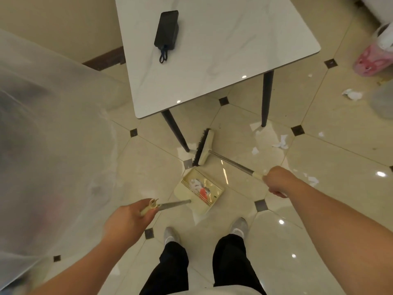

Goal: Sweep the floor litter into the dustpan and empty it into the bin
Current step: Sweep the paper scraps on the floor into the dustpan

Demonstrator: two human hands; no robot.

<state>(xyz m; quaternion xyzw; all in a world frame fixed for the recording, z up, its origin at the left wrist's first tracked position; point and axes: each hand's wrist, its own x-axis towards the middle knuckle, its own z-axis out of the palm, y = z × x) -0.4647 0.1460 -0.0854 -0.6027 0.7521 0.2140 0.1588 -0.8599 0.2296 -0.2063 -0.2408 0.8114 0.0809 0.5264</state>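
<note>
Left hand (pixel 129 216) curled round the dustpan (pixel 198 190) handle; pan on the floor just ahead of the feet, paper scraps inside. Right hand (pixel 276 180) grips the broom (pixel 204 147) pole, brush head at the pan's 12 o'clock, by a table leg (pixel 175 129). Loose litter (pixel 280 142) at 2 o'clock; bin (pixel 382 101) further right.

Glossy cream tiled floor (pixel 319 158) carries a dustpan (pixel 198 189), broom head (pixel 204 146) and scattered paper scraps (pixel 281 141) — the white marble table (pixel 223 60) bears a black power bank (pixel 167 28).
</note>
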